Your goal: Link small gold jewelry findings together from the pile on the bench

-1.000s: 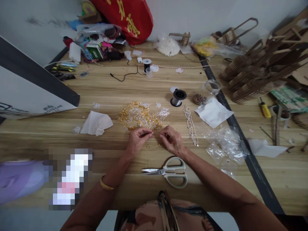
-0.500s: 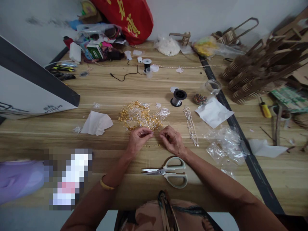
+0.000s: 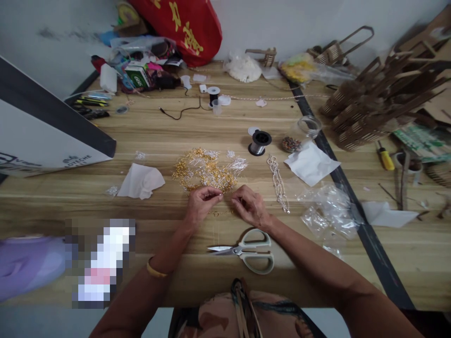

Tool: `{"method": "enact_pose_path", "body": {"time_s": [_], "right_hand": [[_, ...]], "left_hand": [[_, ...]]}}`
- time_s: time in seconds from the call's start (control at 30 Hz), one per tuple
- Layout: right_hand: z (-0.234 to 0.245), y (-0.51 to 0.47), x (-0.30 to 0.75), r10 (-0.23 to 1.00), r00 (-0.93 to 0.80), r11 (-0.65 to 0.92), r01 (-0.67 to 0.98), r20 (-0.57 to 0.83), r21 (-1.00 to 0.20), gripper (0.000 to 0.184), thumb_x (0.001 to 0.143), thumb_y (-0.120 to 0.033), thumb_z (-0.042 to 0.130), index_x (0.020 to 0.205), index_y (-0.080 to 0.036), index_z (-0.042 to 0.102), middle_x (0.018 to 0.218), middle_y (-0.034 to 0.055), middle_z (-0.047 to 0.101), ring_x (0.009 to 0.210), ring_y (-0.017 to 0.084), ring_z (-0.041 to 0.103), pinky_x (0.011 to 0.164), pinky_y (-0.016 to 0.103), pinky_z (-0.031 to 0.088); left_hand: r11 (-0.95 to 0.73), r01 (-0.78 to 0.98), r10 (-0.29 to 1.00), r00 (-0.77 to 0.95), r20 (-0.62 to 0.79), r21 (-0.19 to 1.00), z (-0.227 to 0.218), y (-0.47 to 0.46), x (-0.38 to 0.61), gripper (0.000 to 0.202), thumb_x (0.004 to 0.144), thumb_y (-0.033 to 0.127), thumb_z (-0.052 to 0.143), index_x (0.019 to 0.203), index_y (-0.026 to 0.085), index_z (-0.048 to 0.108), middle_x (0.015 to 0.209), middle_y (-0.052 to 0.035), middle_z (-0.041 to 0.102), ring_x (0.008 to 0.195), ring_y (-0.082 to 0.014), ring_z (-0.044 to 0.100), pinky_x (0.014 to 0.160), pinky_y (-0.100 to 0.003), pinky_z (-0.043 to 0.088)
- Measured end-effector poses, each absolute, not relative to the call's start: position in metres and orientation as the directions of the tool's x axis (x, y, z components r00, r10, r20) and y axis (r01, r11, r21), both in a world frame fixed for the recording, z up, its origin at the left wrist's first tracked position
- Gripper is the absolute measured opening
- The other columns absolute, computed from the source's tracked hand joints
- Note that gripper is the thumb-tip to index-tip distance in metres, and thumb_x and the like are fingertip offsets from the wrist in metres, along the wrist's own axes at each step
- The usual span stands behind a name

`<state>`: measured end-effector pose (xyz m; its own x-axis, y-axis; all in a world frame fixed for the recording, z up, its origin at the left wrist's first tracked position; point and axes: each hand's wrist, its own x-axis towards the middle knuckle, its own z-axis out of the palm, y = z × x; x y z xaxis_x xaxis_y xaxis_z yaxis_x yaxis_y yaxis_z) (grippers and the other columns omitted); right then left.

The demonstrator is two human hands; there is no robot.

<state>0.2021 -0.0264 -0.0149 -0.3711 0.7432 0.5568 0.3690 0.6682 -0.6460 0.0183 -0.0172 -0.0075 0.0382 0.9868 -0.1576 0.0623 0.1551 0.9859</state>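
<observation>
My left hand (image 3: 204, 204) is closed in a pinch at the near edge of a pile of gold and silver beads (image 3: 206, 169). What sits between its fingertips is too small to name. Just to the right, my right hand (image 3: 249, 205) also has its thumb and fingers pressed together, on something I cannot make out. A small gap separates the two hands. Below them a thin gold chain (image 3: 220, 213) lies on the table. Scissors (image 3: 243, 251) with pale handles rest nearer me, blades pointing left. Silver bead strands (image 3: 278, 185) lie right of my right hand.
A wire spool (image 3: 260, 143) stands behind the strands, beside a clear jar of beads (image 3: 296, 138). White paper (image 3: 312, 163) and clear plastic bags (image 3: 329, 213) lie on the right. On the left are another paper piece (image 3: 141, 181) and a large box (image 3: 52, 126).
Both hands stay pinched in almost the same place. The whole view has shifted very slightly; the things on the table have not moved.
</observation>
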Motion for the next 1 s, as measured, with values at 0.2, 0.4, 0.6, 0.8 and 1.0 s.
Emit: {"method": "enact_pose_path", "body": {"time_s": [0.2,0.4,0.6,0.8,1.0], "right_hand": [[-0.017,-0.030,0.201,0.676,-0.479,0.737,0.446,0.560,-0.508,0.005,0.090,-0.019,0.049,0.091,-0.018,0.054,0.078,0.0046,0.057,0.065,0.013,0.052,0.055,0.023,0.042],[-0.015,-0.034,0.200,0.639,-0.514,0.768,0.469,0.573,-0.436,0.007,0.092,-0.020,0.048,0.090,-0.018,0.054,0.078,0.0036,0.057,0.064,0.012,0.052,0.055,0.022,0.040],[-0.016,-0.035,0.199,0.624,-0.546,0.781,0.463,0.559,-0.419,0.009,0.092,-0.020,0.046,0.088,-0.018,0.053,0.076,0.0029,0.056,0.061,0.011,0.051,0.053,0.021,0.038],[-0.020,-0.036,0.199,0.619,-0.589,0.785,0.462,0.520,-0.412,0.009,0.093,-0.021,0.046,0.092,-0.018,0.055,0.080,0.0032,0.057,0.066,0.011,0.053,0.056,0.021,0.039],[-0.020,-0.036,0.200,0.601,-0.631,0.798,0.450,0.490,-0.400,0.011,0.093,-0.021,0.045,0.091,-0.018,0.055,0.081,0.0041,0.058,0.070,0.012,0.054,0.058,0.022,0.040]], "left_hand": [[0.141,0.040,0.989,0.033,-0.142,0.989,-0.009,-0.014,0.015,0.018,0.059,0.025,0.076,0.072,0.015,0.070,0.066,-0.0011,0.069,0.062,-0.0128,0.062,0.063,-0.023,0.050],[0.053,0.063,0.999,-0.018,-0.051,0.997,-0.004,-0.012,0.011,0.019,0.060,0.029,0.076,0.071,0.015,0.070,0.069,-0.0018,0.069,0.063,-0.0133,0.063,0.065,-0.024,0.051],[0.001,0.102,0.998,-0.067,0.006,0.995,-0.002,-0.010,0.004,0.022,0.061,0.032,0.075,0.073,0.014,0.070,0.074,-0.0037,0.071,0.067,-0.0148,0.063,0.067,-0.026,0.051],[-0.027,0.105,0.995,-0.092,0.037,0.994,-0.007,-0.006,-0.002,0.021,0.059,0.031,0.077,0.072,0.015,0.070,0.073,-0.0028,0.071,0.065,-0.0139,0.063,0.066,-0.025,0.051],[-0.037,0.131,0.992,-0.118,0.052,0.991,-0.005,-0.004,-0.005,0.020,0.059,0.029,0.076,0.072,0.015,0.071,0.071,-0.0021,0.071,0.063,-0.0129,0.062,0.063,-0.023,0.050]]}}
